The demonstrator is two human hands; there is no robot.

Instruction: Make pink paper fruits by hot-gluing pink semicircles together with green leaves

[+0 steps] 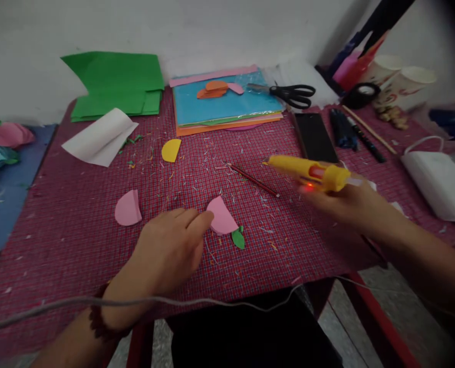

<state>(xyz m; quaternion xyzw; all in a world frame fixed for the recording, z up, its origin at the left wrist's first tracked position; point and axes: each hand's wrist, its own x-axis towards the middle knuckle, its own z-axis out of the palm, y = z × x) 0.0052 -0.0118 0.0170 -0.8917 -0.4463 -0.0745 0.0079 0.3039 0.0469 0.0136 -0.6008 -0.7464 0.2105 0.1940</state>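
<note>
My left hand [174,240] is closed, its thumb and fingers pinching the left edge of a pink folded paper piece [223,217] low over the table. At that piece's lower right corner a small green paper leaf [238,238] with a short stem sticks out. In my right hand [338,202] is a yellow hot glue gun [308,171], its nozzle pointing left and a red light glowing on it; the hand is slightly blurred. Another pink folded half-circle [128,208] lies left of my left hand. A yellow half-circle [171,151] and a pencil [253,180] lie farther back.
Green sheets [116,84] and a white paper [100,137] lie back left. Black scissors [291,94] rest on a colored paper stack [227,110]. A phone [315,137], pens and paper cups [409,84] stand right. A grey cord [197,301] crosses the front.
</note>
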